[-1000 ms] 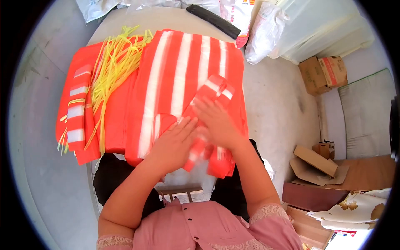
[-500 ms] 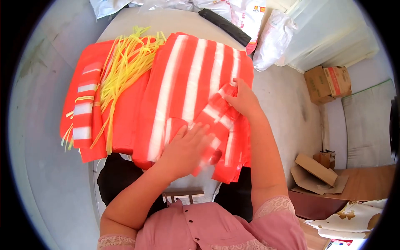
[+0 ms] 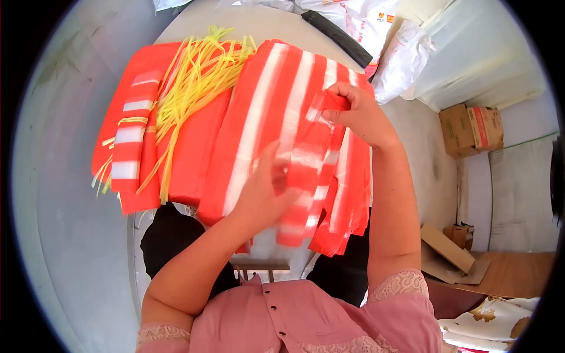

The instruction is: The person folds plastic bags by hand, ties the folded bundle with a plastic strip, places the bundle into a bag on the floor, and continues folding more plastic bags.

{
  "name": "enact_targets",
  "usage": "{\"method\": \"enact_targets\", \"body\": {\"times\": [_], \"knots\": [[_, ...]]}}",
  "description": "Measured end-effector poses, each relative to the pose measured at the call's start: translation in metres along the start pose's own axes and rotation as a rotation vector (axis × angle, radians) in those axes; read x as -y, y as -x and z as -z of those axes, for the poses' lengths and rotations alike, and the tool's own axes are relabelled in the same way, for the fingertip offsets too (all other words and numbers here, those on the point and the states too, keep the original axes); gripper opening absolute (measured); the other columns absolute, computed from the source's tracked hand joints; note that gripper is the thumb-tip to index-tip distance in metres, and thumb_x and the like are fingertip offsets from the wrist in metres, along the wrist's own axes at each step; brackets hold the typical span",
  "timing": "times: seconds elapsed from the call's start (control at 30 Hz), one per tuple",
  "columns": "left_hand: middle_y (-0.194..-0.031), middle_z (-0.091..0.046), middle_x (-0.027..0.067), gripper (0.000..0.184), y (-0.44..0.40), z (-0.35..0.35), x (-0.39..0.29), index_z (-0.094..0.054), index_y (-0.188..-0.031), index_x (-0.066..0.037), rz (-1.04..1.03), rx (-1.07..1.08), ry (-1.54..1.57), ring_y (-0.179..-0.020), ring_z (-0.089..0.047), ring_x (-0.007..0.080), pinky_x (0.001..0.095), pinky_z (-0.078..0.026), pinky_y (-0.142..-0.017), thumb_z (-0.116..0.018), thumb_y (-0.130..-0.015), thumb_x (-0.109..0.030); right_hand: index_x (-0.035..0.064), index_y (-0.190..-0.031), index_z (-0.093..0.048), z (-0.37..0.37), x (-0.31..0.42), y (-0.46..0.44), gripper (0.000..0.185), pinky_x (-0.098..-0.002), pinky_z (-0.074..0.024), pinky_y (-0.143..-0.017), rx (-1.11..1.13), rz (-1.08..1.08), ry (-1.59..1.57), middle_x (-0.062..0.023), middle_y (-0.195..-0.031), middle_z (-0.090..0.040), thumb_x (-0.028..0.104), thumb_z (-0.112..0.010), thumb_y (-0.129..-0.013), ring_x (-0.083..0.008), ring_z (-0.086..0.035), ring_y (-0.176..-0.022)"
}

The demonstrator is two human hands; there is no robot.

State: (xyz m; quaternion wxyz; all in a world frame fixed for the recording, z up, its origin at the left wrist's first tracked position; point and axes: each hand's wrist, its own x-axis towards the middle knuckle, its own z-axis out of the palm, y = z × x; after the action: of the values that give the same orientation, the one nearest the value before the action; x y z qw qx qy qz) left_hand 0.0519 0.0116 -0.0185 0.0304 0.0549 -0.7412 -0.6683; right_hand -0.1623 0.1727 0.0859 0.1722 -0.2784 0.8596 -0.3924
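Note:
My right hand (image 3: 357, 115) pinches the upper end of a folded red-and-white striped plastic bag (image 3: 307, 154), which hangs down toward my lap. My left hand (image 3: 265, 185) is beside the lower part of this bag, blurred, with thumb and fingers apart; whether it touches the plastic I cannot tell. Beneath lies a broad stack of striped plastic bags (image 3: 250, 132). Left of it, yellow tie strips (image 3: 197, 82) lie loose over a red plastic stack (image 3: 197, 153). A narrow striped bundle (image 3: 129, 135) there has a yellow tie around it.
A black roll (image 3: 336, 39) lies on the pale table (image 3: 247, 29) beyond the stacks. White plastic sacks (image 3: 405, 59) stand at the back right. Cardboard boxes (image 3: 471, 129) are on the right, and an opened carton (image 3: 453, 256) lies on a brown surface.
My right hand has raised the end of the folded bag, so it hangs more upright. My left hand has come off the stack's surface, its fingers lifting. The whole view has shifted slightly.

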Motion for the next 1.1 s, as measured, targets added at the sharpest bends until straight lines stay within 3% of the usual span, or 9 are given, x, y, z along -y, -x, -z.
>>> {"method": "enact_targets", "body": {"times": [0.1, 0.2, 0.33, 0.43, 0.57, 0.67, 0.8, 0.93, 1.1], "knots": [[-0.134, -0.061, 0.0196, 0.095, 0.003, -0.006, 0.006, -0.012, -0.168, -0.008, 0.139, 0.097, 0.088, -0.119, -0.066, 0.0233, 0.0371, -0.053, -0.103, -0.069, -0.092, 0.002, 0.002, -0.131, -0.064, 0.003, -0.003, -0.018, 0.041, -0.0301, -0.0519, -0.099, -0.063, 0.012, -0.086, 0.0011, -0.119, -0.068, 0.008, -0.079, -0.093, -0.0106, -0.063, -0.109], [-0.126, -0.067, 0.0187, 0.094, 0.002, -0.004, 0.002, -0.011, -0.168, -0.009, 0.227, 0.117, 0.105, -0.111, -0.069, 0.0196, 0.0341, -0.055, -0.097, -0.067, -0.094, 0.002, 0.0028, -0.147, -0.054, -0.006, -0.005, -0.023, 0.06, -0.0325, -0.0583, -0.081, -0.313, 0.134, -0.13, -0.0106, -0.14, -0.06, 0.013, -0.079, -0.093, -0.0181, -0.067, -0.111], [-0.12, -0.069, 0.0151, 0.09, 0.0, 0.0, -0.006, -0.013, -0.168, -0.008, 0.335, 0.083, 0.429, -0.105, -0.069, 0.0162, 0.0318, -0.056, -0.091, -0.065, -0.095, 0.004, 0.0061, -0.164, -0.032, -0.034, -0.047, -0.004, 0.078, -0.0424, -0.0451, -0.112, -0.456, 0.114, -0.277, -0.0184, -0.167, -0.034, 0.025, -0.073, -0.099, -0.0296, -0.045, -0.147], [-0.124, -0.067, 0.0152, 0.089, 0.0, -0.001, -0.002, -0.014, -0.168, -0.008, 0.314, 0.054, 0.52, -0.105, -0.069, 0.0158, 0.0312, -0.056, -0.09, -0.065, -0.095, 0.004, 0.0062, -0.168, -0.02, -0.07, -0.038, 0.058, 0.085, -0.0441, -0.0379, -0.122, -0.379, -0.108, -0.51, -0.0214, -0.173, -0.021, 0.028, -0.068, -0.102, -0.0329, -0.037, -0.154], [-0.13, -0.064, 0.0162, 0.089, 0.0, -0.003, 0.004, -0.016, -0.167, -0.008, 0.256, 0.056, 0.489, -0.106, -0.068, 0.0164, 0.0306, -0.056, -0.089, -0.066, -0.094, 0.004, 0.0071, -0.17, -0.01, -0.106, -0.024, 0.117, 0.093, -0.0444, -0.0417, -0.12, -0.37, -0.266, -0.614, -0.0214, -0.174, -0.019, 0.021, -0.07, -0.099, -0.0334, -0.041, -0.151], [-0.156, -0.043, 0.0182, 0.093, 0.003, 0.006, -0.009, -0.019, -0.167, -0.009, 0.332, 0.166, 0.501, -0.128, -0.061, 0.0232, 0.0364, -0.056, -0.098, -0.071, -0.091, -0.004, 0.0078, -0.17, -0.008, -0.117, -0.014, 0.125, 0.101, -0.0437, -0.0474, -0.115, -0.38, -0.291, -0.68, -0.0213, -0.173, -0.021, 0.014, -0.075, -0.094, -0.0331, -0.046, -0.147], [-0.123, -0.068, 0.0159, 0.094, 0.007, 0.001, 0.001, -0.018, -0.167, -0.011, 0.137, 0.096, 0.074, -0.102, -0.069, 0.0168, 0.0322, -0.057, -0.086, -0.072, -0.09, -0.004, 0.0082, -0.17, -0.008, -0.125, -0.023, 0.117, 0.111, -0.0439, -0.0554, -0.106, -0.409, -0.229, -0.563, -0.0239, -0.167, -0.03, 0.004, -0.08, -0.086, -0.0325, -0.053, -0.139], [-0.111, -0.071, 0.0167, 0.098, 0.012, -0.003, 0.008, -0.017, -0.168, -0.012, -0.089, 0.0, -0.149, -0.091, -0.07, 0.0207, 0.0337, -0.056, -0.081, -0.074, -0.089, -0.01, 0.0091, -0.169, -0.01, -0.13, -0.023, 0.117, 0.115, -0.0425, -0.0549, -0.107, -0.398, -0.246, -0.599, -0.025, -0.157, -0.041, 0.007, -0.084, -0.081, -0.0338, -0.052, -0.139], [-0.105, -0.073, 0.013, 0.068, 0.023, 0.037, -0.026, -0.047, -0.156, -0.01, -0.015, 0.057, -0.351, -0.076, -0.069, 0.0279, 0.0392, -0.054, -0.07, -0.072, -0.094, -0.022, 0.0101, -0.17, -0.01, -0.129, -0.017, 0.117, 0.117, -0.044, -0.0601, -0.099, -0.391, -0.279, -0.724, -0.0226, -0.153, -0.045, 0.0, -0.083, -0.078, -0.0336, -0.056, -0.133]]}}
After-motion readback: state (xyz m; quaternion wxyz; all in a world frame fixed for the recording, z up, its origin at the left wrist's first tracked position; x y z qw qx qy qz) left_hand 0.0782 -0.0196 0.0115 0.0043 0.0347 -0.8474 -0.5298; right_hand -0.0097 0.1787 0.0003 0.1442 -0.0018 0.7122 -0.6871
